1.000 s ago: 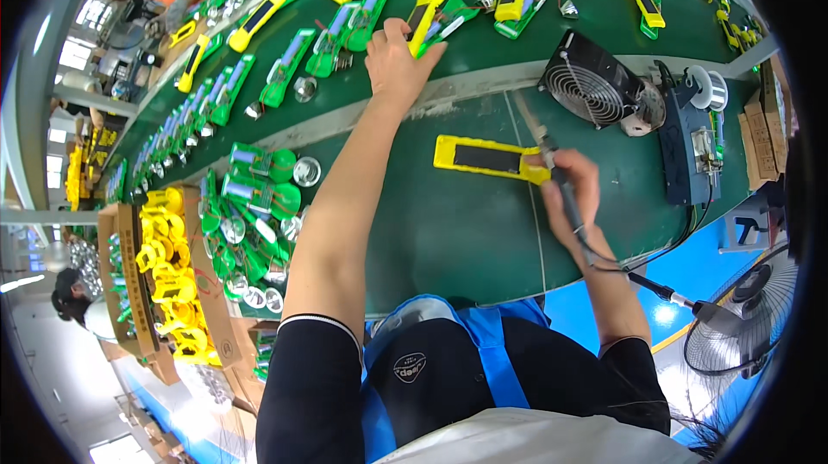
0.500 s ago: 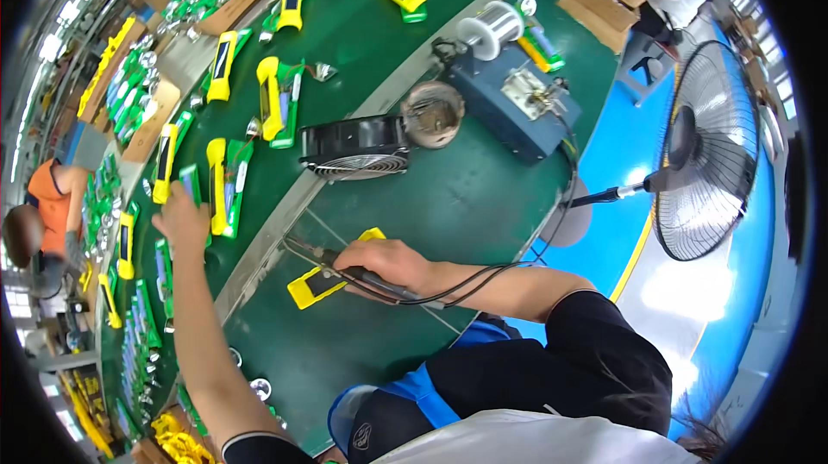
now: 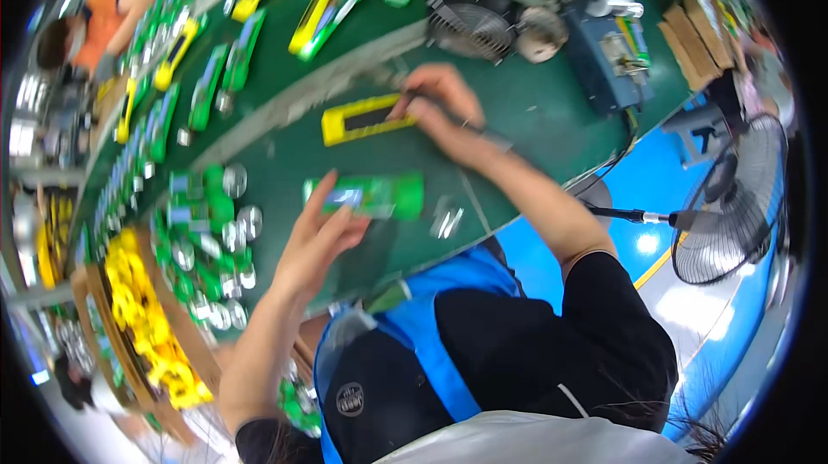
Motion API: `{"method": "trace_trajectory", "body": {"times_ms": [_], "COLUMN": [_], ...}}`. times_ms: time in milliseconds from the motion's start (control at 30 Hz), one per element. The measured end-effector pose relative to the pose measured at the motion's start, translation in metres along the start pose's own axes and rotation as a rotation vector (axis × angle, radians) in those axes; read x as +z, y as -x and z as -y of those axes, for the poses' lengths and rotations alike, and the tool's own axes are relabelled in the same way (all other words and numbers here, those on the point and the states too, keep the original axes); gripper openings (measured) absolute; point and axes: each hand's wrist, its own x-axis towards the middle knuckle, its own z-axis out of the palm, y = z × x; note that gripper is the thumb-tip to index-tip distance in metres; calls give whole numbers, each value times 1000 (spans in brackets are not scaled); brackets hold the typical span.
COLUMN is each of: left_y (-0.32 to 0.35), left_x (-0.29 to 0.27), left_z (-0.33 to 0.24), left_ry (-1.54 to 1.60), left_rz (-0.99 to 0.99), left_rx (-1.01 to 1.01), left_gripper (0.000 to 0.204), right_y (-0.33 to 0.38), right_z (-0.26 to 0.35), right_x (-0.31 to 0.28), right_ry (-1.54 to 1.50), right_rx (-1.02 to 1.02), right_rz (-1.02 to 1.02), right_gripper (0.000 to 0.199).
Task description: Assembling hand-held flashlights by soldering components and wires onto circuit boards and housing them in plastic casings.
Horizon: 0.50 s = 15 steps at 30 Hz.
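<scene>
The person wears a black short-sleeved shirt under a blue apron. Both forearms are bare. A small round emblem marks the chest.

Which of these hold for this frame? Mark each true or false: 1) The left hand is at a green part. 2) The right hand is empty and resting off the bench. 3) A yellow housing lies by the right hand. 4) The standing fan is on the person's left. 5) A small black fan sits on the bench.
1) True: the left hand holds the green part.
2) False: the right hand is over the bench, gripping a thin tool.
3) True: the yellow housing lies beside it.
4) False: the standing fan is on the right.
5) True: the small black fan sits there.
</scene>
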Motion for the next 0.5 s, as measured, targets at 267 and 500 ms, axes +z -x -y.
{"method": "trace_trajectory", "body": {"times_ms": [267, 500], "left_y": [-9, -53], "left_x": [3, 12], "left_z": [-3, 2], "left_ry": [-547, -1071], "left_rz": [-42, 115], "left_rx": [418, 956], "left_gripper": [35, 16], "right_y": [53, 105], "right_z": [60, 42], "right_x": [-63, -54], "right_ry": [358, -310], "right_rx": [-278, 281], "right_rz": [-201, -234], "right_gripper": [35, 25]}}
